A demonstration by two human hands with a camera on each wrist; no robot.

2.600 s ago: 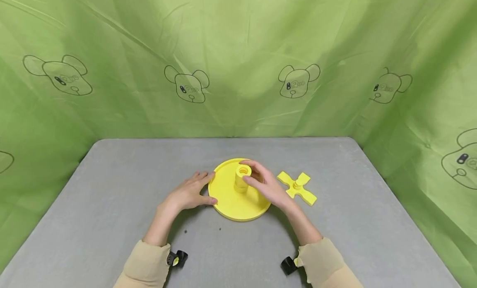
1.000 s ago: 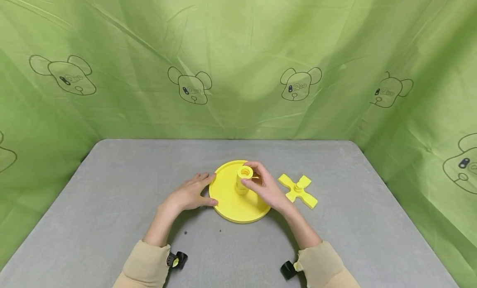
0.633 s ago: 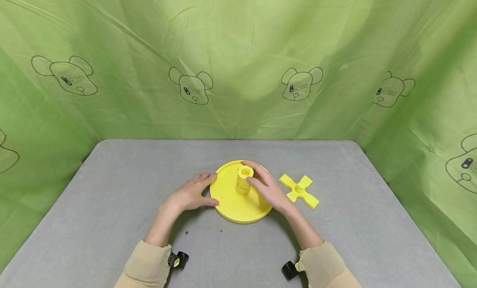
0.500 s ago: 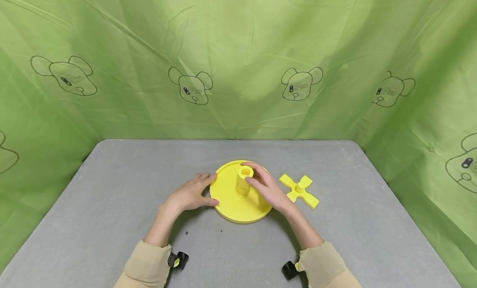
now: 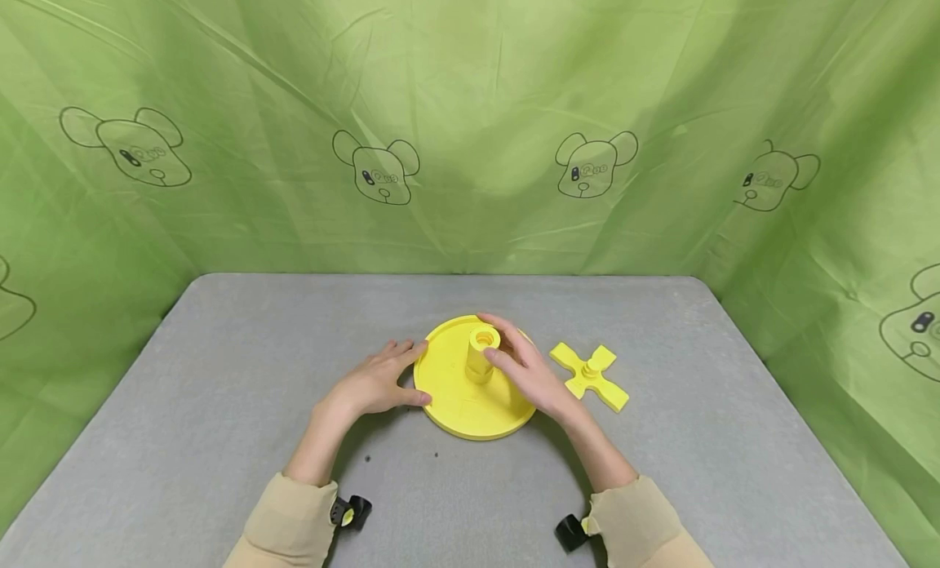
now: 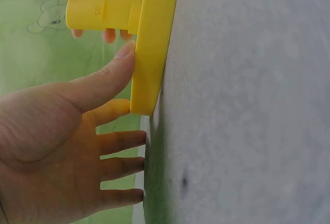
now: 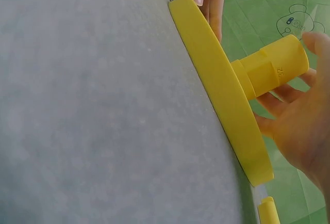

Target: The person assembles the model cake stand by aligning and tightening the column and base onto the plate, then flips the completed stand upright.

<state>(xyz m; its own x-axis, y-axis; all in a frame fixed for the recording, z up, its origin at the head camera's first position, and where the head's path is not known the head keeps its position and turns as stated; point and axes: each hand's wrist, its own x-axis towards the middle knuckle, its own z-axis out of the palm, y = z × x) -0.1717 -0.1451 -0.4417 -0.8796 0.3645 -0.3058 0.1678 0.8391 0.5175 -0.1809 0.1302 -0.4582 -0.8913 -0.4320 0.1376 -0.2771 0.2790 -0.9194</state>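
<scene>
Head view: post point(image 5: 480, 364) upright in tray point(image 5: 457, 406); left hand point(image 5: 370, 383) splayed, touching rim point(image 5: 481, 436); right hand point(image 5: 532, 378) slack around post.

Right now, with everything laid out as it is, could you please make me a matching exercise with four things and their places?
Things
1. tube
2. cross
3. cloth
4. left hand

Places
A. lying on the table, to the right of the tray
B. touching the edge of the tray
C. hanging behind the table
D. standing upright on the tray

Right pairs: 1-D, 2-A, 3-C, 4-B
</scene>
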